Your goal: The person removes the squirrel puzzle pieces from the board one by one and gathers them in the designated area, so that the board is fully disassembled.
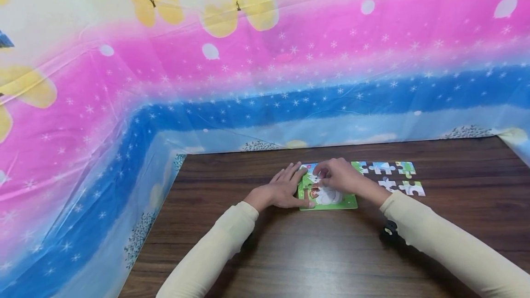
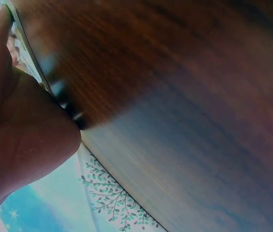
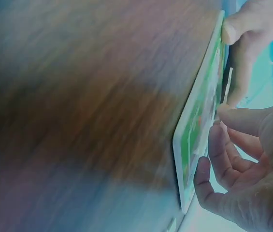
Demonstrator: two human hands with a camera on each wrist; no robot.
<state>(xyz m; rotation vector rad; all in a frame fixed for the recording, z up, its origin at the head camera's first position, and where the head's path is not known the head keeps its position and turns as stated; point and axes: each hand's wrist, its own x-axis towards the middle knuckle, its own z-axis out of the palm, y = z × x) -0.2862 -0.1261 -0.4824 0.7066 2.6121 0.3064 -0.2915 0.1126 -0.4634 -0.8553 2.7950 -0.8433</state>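
Cream fabric left sleeve [image 1: 207, 252] and matching right sleeve [image 1: 451, 240] sit nearest the head camera, both reaching forward over a dark brown wood-grain tabletop [image 1: 285, 261]. Between the hands: a flat rectangular puzzle board with a green border [image 1: 345, 205], lying flat, printed with a white figure on green. Left hand [image 1: 285, 188] is at the board's left side, fingers extended toward the far left corner, thumb on the near left part; left grip spread, nothing pinched, reads as steadying. Right hand [image 1: 341, 176] is over the far right part of the board. Right grip is closed down to a thumb-and-finger pinch on a thin, pale-edged puzzle piece [image 3: 227, 86], seen edge-on from the right wrist. Key relation, by judgement: piece versus board face. Its visible length runs from the fingertips toward the left hand, just beside the board face; whether it touches, can't tell. Its outline and the spot under the fingers are hidden too. Right hand is the nearer one, having the piece in its fingers; left is across the board from it. Five loose cardboard jigsaw pieces [image 1: 411, 188] show on the tabletop right of the board, in two rough rows, near the right forearm.
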